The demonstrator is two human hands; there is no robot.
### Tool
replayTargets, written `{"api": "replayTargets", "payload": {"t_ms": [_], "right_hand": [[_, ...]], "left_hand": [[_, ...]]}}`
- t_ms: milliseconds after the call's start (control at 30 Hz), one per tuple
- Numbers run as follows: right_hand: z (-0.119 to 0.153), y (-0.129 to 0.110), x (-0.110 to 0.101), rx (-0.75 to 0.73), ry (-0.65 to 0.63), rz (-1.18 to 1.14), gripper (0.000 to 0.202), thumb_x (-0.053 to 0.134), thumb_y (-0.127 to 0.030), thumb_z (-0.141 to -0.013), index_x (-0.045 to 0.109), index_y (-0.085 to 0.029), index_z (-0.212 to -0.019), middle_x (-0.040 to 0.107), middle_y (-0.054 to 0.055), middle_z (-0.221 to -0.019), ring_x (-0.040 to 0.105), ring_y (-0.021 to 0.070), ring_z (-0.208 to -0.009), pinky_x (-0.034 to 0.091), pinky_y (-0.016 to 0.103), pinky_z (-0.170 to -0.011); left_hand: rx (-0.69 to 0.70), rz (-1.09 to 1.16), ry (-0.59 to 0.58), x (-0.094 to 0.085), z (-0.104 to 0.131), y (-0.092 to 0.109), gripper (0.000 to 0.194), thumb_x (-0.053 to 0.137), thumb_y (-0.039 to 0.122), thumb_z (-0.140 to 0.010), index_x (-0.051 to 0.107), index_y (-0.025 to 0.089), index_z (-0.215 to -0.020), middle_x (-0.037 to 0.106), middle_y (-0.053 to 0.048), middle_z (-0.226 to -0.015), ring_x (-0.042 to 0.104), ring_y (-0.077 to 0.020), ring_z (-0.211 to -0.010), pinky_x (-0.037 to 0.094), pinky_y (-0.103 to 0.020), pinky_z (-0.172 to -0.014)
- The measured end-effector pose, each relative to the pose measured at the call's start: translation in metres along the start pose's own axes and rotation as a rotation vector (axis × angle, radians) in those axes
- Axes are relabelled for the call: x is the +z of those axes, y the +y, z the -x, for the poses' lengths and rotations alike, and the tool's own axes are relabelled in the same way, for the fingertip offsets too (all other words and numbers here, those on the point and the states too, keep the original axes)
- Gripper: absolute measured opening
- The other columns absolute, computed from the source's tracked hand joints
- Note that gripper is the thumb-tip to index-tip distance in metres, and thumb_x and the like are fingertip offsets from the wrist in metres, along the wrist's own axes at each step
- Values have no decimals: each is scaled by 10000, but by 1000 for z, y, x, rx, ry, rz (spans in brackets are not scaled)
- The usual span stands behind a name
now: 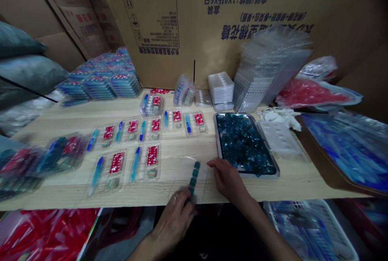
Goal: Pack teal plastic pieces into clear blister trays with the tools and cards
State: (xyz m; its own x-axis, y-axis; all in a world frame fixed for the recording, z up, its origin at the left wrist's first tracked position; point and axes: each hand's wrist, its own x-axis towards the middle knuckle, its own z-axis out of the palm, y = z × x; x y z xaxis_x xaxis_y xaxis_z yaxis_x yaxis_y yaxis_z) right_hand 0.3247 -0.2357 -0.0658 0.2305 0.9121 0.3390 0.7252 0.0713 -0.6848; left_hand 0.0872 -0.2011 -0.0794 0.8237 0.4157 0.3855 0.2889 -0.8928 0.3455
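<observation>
A clear plastic tray (pixel 180 174) lies near the table's front edge, with a column of dark teal pieces (pixel 194 174) set in it. At the near end of this column my left hand (pixel 178 212) is closed on the tray; its fingertips are partly hidden. Just right of the tray, my right hand (pixel 226 180) hovers with thumb and forefinger pinched together. Whether anything small is between them, I cannot make out. Beside it stands a metal tray (pixel 217 131) heaped with loose teal pieces (pixel 242 142).
Filled packs with a blue pen (pixel 135 164) and red bits (pixel 152 155) lie in rows at left. Stacked clear trays (pixel 266 67) rise at the back. A cardboard box (pixel 323 152) of blue items stands right. A white basket (pixel 339 228) sits below the table.
</observation>
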Motion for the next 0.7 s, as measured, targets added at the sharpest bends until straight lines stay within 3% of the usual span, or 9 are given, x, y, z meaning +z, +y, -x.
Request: {"api": "replayTargets", "payload": {"t_ms": [67, 167, 233, 333, 433, 533, 600, 700], "right_hand": [[-1, 1, -4, 32, 36, -39, 303, 410, -60, -852, 642, -191, -997, 708, 84, -977, 660, 214, -940, 525, 388, -861], [-2, 2, -2, 128, 114, -133, 266, 425, -128, -868, 633, -196, -1020, 710, 83, -964, 676, 207, -905, 531, 373, -832], [-3, 2, 4, 234, 162, -244, 247, 453, -205, -878, 616, -194, -1064, 702, 86, -947, 674, 205, -868, 536, 373, -804], [-10, -7, 19, 428, 149, -572, 326, 533, -355, -855, 570, -189, -1132, 689, 92, -951, 670, 205, -832, 547, 366, -743], [-29, -25, 33, 597, 55, -991, 541, 642, -421, -786, 487, -196, -1253, 683, 118, -1083, 682, 211, -909, 546, 354, -764], [-65, -35, 39, 644, 86, -1227, 710, 690, -356, -717, 379, -218, -1341, 690, 104, -1083, 691, 208, -875, 533, 327, -722], [-97, -31, 37, 608, 156, -1177, 743, 639, -295, -706, 328, -210, -1376, 694, 56, -963, 667, 172, -727, 506, 283, -629], [-147, -11, 27, 551, 209, -717, 751, 524, -226, -735, 274, -144, -1438, 660, 12, -819, 591, 137, -595, 458, 246, -545]], "left_hand": [[29, -25, 89, -5, 3, -1, 269, 528, 67, -879, 614, 195, -1100, 664, -102, -1064, 652, -215, -1005, 579, -335, -877], [0, -42, 239, -24, -7, -11, 449, 518, 39, -876, 556, 216, -1287, 647, -98, -1104, 644, -195, -1030, 567, -288, -869], [-87, -19, 368, -39, -21, -18, 444, 526, 60, -889, 572, 253, -1286, 623, -82, -1093, 642, -181, -1002, 560, -275, -838], [-326, 156, 534, -53, -53, -25, 281, 547, 163, -916, 649, 254, -1161, 597, -62, -1051, 628, -170, -940, 545, -270, -780], [-581, 485, 628, -50, -90, -25, 247, 583, 310, -914, 654, 219, -1133, 612, -53, -1031, 614, -155, -869, 528, -251, -736], [-680, 792, 730, -34, -126, -29, 522, 671, 379, -850, 509, 235, -1324, 625, -13, -962, 617, -128, -796, 528, -239, -733], [-675, 900, 741, -21, -147, -38, 677, 692, 405, -826, 392, 249, -1413, 624, 9, -922, 629, -127, -784, 538, -252, -739], [-710, 847, 623, -5, -176, -65, 584, 601, 447, -874, 445, 186, -1373, 624, 3, -854, 629, -145, -753, 546, -279, -714]]}}
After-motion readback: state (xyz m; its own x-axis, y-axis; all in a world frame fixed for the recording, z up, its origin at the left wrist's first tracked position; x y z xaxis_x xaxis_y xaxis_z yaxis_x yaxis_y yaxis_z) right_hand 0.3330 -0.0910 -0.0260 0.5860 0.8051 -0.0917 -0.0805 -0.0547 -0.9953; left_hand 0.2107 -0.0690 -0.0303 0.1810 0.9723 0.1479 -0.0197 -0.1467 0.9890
